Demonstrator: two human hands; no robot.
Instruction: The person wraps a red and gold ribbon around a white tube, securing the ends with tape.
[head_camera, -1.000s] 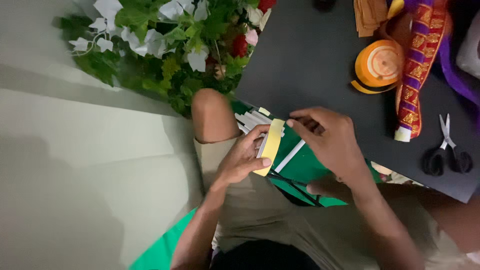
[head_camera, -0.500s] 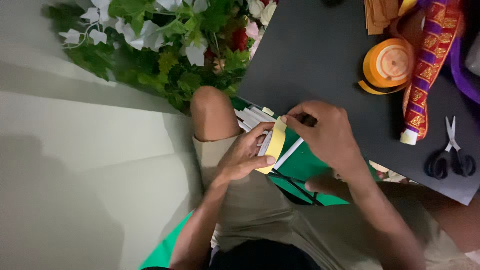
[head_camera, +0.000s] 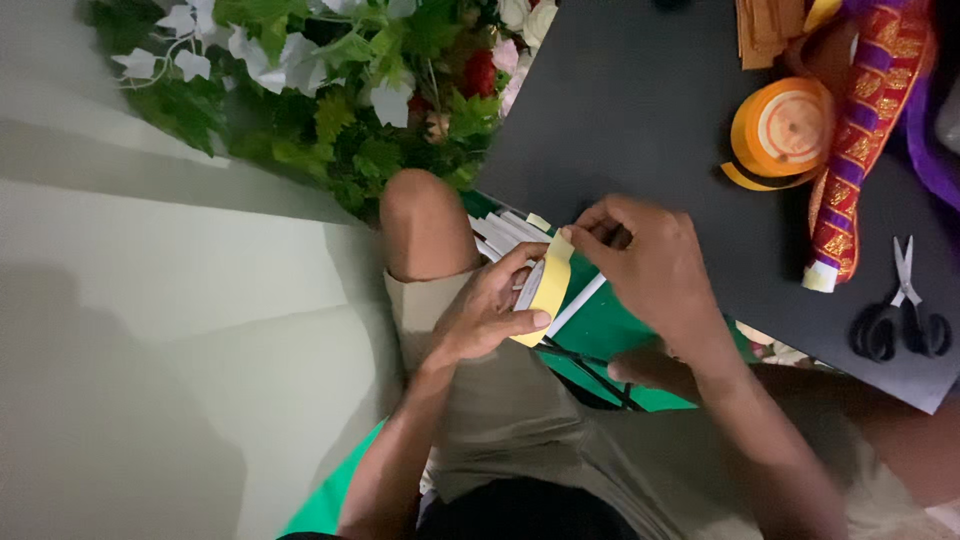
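Observation:
My left hand (head_camera: 487, 312) grips a pale yellow strip of tape or paper (head_camera: 548, 291) together with a white strip, held over my knee (head_camera: 421, 225). My right hand (head_camera: 648, 262) pinches the top end of the yellow strip at its upper tip. Several white paper strips (head_camera: 500, 232) lie just behind the hands on a green sheet (head_camera: 604, 335). I sit cross-legged, in beige shorts.
A black board (head_camera: 640, 110) lies to the right, bearing an orange ribbon roll (head_camera: 785, 130), a red, gold and purple patterned ribbon (head_camera: 855, 170) and black-handled scissors (head_camera: 900, 310). Artificial leaves and flowers (head_camera: 330, 90) lie at the top. The pale floor (head_camera: 150, 330) spreads left.
The hands stay on the yellow strip in much the same pose; the right hand's pinch has crept slightly along its top end. The view has shifted a little.

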